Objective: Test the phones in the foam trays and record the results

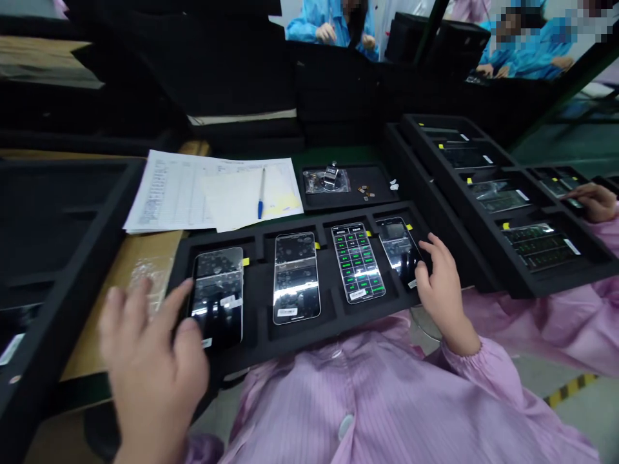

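A black foam tray [256,345] in front of me holds several smartphones in separate slots. My left hand [155,354] is open, its index fingertip at the left edge of the leftmost phone [217,293], which has a dark screen. My right hand [441,287] is open too, thumb and fingers by the right side of the rightmost phone [399,251]. Between them lie a dark-screened phone [296,277] and a phone with a grid of green labels lit up [358,264]. Small yellow tabs and white stickers mark the phones.
Behind the tray are paper sheets [178,193] with a blue pen [262,193], and a shallow black tray [348,201] with a plastic bag and tiny parts. More phone trays [488,238] stand right, beside a co-worker's hand [594,201]. A black tray [62,258] sits left.
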Tool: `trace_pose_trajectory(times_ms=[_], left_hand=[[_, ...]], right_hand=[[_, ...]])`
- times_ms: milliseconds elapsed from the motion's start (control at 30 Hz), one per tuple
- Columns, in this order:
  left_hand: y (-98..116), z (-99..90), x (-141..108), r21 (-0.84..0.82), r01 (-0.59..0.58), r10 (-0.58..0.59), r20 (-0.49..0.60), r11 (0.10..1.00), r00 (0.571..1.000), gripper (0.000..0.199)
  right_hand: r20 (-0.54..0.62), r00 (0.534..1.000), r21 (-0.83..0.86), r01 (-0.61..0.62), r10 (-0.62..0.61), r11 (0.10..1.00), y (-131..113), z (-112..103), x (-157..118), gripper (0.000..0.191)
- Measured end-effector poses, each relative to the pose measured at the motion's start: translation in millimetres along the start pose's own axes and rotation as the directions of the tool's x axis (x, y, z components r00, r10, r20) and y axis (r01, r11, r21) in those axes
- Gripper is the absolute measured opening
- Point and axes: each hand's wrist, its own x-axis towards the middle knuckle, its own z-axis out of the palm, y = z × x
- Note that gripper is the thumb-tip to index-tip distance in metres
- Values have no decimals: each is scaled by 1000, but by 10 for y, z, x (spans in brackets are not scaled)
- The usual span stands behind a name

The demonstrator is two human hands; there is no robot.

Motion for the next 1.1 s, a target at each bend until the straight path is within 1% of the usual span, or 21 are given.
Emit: trace_pose_trajectory(times_ms=[100,167,200,267,367,400,433,500,567,600,633,700,767,833,900,1000,1100], left_hand=[[-151,-43,-45,0,178,-178,-52,984,983,45],[-197,-28,-80,6,252,-252,-38,968,967,47],[-208,-16,-92,15,273,-272,-13,962,962,48],[-219,8,-103,38,290,-292,57,956,955,47],[-221,26,-99,72,302,-309,118,951,944,47],[-223,28,-98,78,307,-314,117,949,942,49],[-226,29,-98,80,311,-319,114,947,941,51],[-233,29,-101,72,325,-332,118,943,936,56],[-235,26,-103,54,351,-355,127,935,926,61],[-233,23,-102,46,361,-364,136,931,922,62],[-227,20,-98,38,366,-368,140,930,919,64],[-212,14,-82,33,366,-367,152,930,918,67],[-199,14,-61,39,364,-365,166,931,916,68],[-195,21,-46,53,360,-364,179,931,914,70],[-200,28,-44,66,359,-365,188,931,912,70],[-208,29,-62,82,363,-373,192,928,908,67],[-194,23,-77,109,370,-385,194,923,902,66]], right_hand=[[38,999,-26,-23,24,999,12,12,-10,38],[69,998,-17,1,0,1000,-51,21,-2,38],[91,995,-3,28,-28,1000,-105,24,19,38],[155,981,43,115,-120,992,-261,22,114,38],[252,922,106,274,-293,956,-555,3,397,36],[284,904,96,305,-320,947,-645,-6,510,35],[322,890,63,319,-321,946,-718,-14,617,35],[416,866,-41,321,-276,946,-801,-25,767,33],[490,846,-117,304,-212,945,-801,-16,781,32],[508,841,-119,284,-187,951,-779,2,733,31],[510,844,-107,252,-164,962,-750,29,655,31],[465,878,-81,171,-115,982,-697,113,449,33],[381,921,-78,119,-81,990,-671,219,246,40],[301,950,-57,99,-77,993,-672,317,102,49],[262,963,15,64,-66,998,-681,387,31,55],[254,966,124,8,-40,992,-676,435,2,58],[237,970,166,8,-47,986,-654,443,-11,58]])
